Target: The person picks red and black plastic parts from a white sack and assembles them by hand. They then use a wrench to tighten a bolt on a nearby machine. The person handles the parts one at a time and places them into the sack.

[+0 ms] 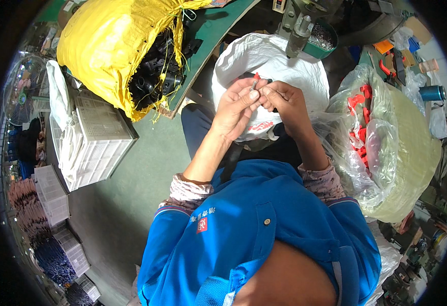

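Close together over a white woven sack (305, 71), my two hands meet fingertip to fingertip. My left hand (235, 109) is closed in a pinch, with a thin metal pin (254, 85) standing up at its thumb and fingers. Just above the pin shows the tip of a small red plastic part (256, 76); which fingers grip it is hidden. My right hand (288, 104) is pinched too, its thumb and fingers against the left fingertips. A bit of something dark shows behind them, too small to name.
A yellow woven sack (101, 46) spilling black plastic parts (157, 76) lies on a green table (218, 23). At right, a plastic-lined bag (412, 148) holds red parts (365, 122). Ahead stand a metal machine post (299, 38) and a green bin (321, 43). White crates (101, 137) stand left.
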The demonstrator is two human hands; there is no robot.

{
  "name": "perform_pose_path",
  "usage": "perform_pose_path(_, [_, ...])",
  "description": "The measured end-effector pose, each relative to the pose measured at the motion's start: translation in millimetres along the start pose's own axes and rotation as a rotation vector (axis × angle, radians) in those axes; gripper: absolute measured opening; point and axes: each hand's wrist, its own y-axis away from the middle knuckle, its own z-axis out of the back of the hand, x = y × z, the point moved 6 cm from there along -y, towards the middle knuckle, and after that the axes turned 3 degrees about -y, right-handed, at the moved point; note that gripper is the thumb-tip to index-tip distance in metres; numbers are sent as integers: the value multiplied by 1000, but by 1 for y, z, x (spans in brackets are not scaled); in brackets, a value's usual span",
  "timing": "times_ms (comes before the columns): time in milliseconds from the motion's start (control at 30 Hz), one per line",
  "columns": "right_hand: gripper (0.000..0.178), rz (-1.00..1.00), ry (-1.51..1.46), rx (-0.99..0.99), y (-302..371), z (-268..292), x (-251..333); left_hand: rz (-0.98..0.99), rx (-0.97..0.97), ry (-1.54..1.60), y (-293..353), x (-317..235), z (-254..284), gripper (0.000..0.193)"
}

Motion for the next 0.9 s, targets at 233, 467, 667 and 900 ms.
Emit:
perform_pose_path(233, [15, -10, -2, -26, 1, 5, -2, 98, 10, 224, 0, 7, 3, 24])
perform_pose_path(467, [15, -32, 9, -39, 2, 6, -7, 92, -15, 182, 0, 9, 5, 22])
perform_pose_path(667, [15, -9, 4, -26, 3, 7, -11, 50, -76, 55, -2, 8, 4, 21])
perform_pose_path(900, [24, -133, -228, 7, 3, 11, -26, -3, -125, -134, 0, 9, 7, 22])
